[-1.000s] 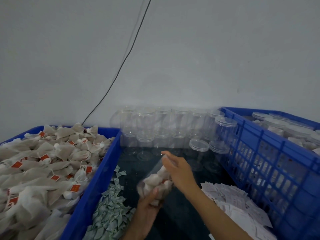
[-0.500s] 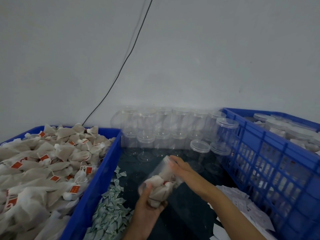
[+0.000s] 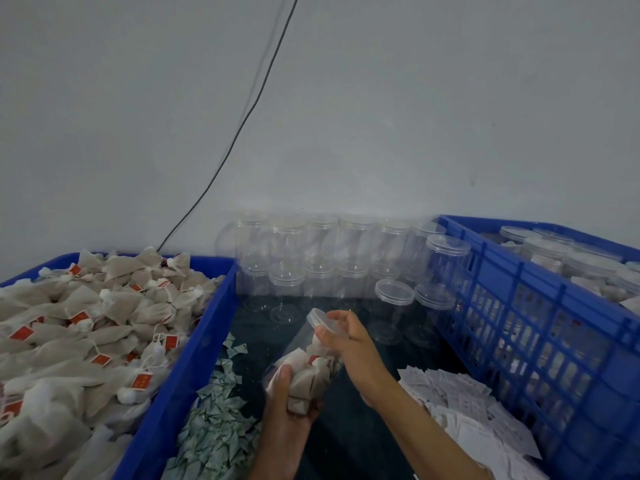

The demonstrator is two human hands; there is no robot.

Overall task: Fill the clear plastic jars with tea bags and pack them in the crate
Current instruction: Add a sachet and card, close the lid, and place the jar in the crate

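A clear plastic jar (image 3: 304, 362) with tea bags in its lower half tilts over the dark table. My left hand (image 3: 291, 407) grips its base from below. My right hand (image 3: 346, 341) holds the clear lid (image 3: 323, 322) at the jar's mouth, fingers curled round its rim. The left blue crate (image 3: 180, 386) is heaped with loose tea bags (image 3: 79, 334) bearing red tags. The right blue crate (image 3: 540, 327) holds lidded filled jars (image 3: 568, 261).
Several empty lidded jars (image 3: 346, 258), stacked two high, line the wall behind my hands. Small green-white paper triangles (image 3: 214, 424) lie beside the left crate. White paper slips (image 3: 464, 410) are piled by the right crate. A black cable (image 3: 242, 126) runs down the wall.
The jar has tilted more upright and shifted slightly toward me. My right hand moved from inside the mouth to holding the lid at the jar's top.
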